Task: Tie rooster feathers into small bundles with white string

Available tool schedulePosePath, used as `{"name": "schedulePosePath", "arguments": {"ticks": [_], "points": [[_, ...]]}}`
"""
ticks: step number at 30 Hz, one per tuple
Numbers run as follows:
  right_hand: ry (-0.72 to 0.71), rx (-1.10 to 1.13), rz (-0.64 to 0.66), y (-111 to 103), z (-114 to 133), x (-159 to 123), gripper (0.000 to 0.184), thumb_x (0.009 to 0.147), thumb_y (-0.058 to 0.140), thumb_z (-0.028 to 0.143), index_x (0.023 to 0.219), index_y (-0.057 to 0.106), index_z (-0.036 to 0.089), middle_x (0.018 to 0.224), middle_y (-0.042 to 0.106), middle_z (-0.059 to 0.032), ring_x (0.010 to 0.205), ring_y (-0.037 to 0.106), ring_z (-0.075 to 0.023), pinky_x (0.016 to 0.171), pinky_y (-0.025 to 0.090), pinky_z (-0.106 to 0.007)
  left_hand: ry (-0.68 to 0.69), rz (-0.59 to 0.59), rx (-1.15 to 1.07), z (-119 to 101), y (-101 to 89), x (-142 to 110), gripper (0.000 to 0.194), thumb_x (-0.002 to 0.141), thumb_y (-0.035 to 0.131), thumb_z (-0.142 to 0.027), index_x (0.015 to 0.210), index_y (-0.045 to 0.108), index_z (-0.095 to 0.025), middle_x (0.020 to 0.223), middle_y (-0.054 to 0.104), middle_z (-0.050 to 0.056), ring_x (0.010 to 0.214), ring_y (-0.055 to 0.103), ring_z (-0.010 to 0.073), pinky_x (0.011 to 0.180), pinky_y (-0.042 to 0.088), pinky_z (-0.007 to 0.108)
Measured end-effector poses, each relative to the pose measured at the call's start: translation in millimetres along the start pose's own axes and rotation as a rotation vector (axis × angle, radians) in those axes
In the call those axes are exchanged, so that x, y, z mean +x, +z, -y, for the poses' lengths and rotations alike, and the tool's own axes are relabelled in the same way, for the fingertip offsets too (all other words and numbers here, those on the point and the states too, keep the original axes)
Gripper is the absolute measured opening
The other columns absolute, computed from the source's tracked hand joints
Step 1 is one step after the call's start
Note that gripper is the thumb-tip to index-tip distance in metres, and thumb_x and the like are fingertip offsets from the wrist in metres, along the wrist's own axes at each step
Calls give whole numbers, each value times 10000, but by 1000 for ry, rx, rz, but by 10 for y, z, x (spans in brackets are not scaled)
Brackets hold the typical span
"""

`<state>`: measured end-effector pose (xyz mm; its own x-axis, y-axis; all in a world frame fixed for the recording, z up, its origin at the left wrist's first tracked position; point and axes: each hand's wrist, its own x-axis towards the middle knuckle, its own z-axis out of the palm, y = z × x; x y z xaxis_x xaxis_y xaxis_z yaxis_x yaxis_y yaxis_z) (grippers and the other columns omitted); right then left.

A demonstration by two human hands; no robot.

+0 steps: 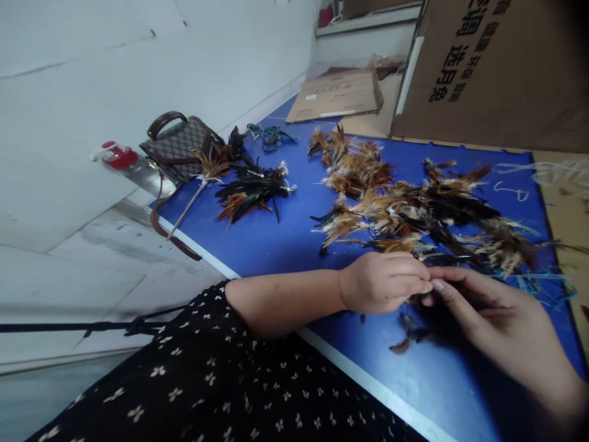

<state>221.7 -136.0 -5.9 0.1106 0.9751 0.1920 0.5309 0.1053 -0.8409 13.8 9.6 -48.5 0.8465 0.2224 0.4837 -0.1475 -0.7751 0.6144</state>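
My left hand (385, 283) is closed, its fingers curled with the tips pressed together. My right hand (504, 328) meets it from the right, thumb and forefinger pinched at the left fingertips. Whatever they pinch is hidden by the fingers. Just below them is a small tuft of dark and brown feathers (407, 337); whether it hangs from the hands or lies on the table is unclear. Right behind my hands spreads a loose pile of brown, tan and black feather bunches (381, 212), some with pale tied ends.
Further left on the blue table (276, 248) lie dark feather bunches (253, 187), a feather-tipped stick (186, 210), a patterned handbag (177, 144) and a red-capped bottle (133, 162). Cardboard (340, 95) and a large carton (501, 80) stand behind. Blue strands (543, 285) lie at right.
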Motion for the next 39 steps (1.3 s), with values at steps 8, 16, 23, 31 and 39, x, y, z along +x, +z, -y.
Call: {"name": "schedulePosePath", "arguments": {"ticks": [8,16,23,31,39], "points": [[80,57,-7,-61,18,-24,560,1024,873,772,1177,918,235,952,911,-101,768,871,-250,745,759,-317,79,42,79,-3,-142,2,249,1076,683,-134,1130,904,-235,1299,896,154,1300,847,273,1180,725,426],[47,84,-17,13,51,-27,604,1026,871,790,1253,871,231,947,911,-99,749,886,-241,715,753,-275,43,-61,150,-51,-5,-45,282,1106,685,-221,1286,901,-194,1288,860,174,1239,844,271,1122,734,395],[39,89,-44,-27,55,-41,549,1029,893,738,1248,897,234,958,919,-97,749,891,-243,732,762,-277,-15,-113,41,4,52,-79,253,1122,706,-235,1275,906,-208,1243,870,169,1198,850,278,1096,741,429],[27,57,69,-141,64,-5,525,1031,881,761,1048,908,236,913,887,-90,743,846,-225,700,716,-262,-13,-99,-38,3,-12,-77,204,1122,752,-231,1233,923,-221,1290,842,170,1227,845,285,1107,731,429],[5,57,169,-161,24,38,505,1082,817,748,1013,854,249,843,823,-69,695,790,-199,605,640,-222,40,-147,-17,44,19,-68,161,1104,781,-227,1191,916,-208,1242,863,161,1172,856,250,1078,743,378]]}}
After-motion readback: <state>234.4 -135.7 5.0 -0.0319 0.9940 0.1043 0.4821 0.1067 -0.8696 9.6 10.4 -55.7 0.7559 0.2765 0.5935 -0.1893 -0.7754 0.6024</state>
